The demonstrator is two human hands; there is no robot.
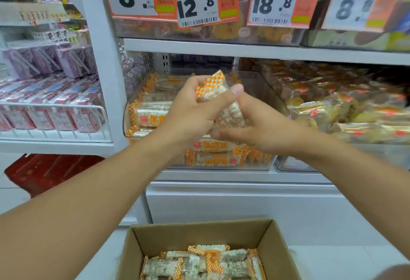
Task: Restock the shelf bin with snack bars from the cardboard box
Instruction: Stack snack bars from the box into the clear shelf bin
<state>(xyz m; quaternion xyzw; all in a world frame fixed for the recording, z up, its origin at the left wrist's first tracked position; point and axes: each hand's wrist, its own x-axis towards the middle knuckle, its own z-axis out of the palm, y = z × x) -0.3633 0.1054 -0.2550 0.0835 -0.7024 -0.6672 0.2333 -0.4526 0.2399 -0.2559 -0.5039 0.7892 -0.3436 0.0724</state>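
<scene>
My left hand (195,106) grips a bunch of snack bars (213,86) in orange-and-white checked wrappers, raised over the clear shelf bin (258,79). My right hand (255,128) holds the lower end of the same bunch, where the pale bars (231,115) show between both hands. The bin holds rows of the same bars (153,115), stacked flat. Below, at the bottom of the view, an open cardboard box (275,248) holds several more bars (206,262).
A white shelf post (104,79) stands left of the bin. Right of it lies a bin of golden wrapped pastries (332,106). Price tags (197,2) hang from the shelf above. Purple packs (48,62) fill the left shelves; a red basket (48,173) sits on the floor.
</scene>
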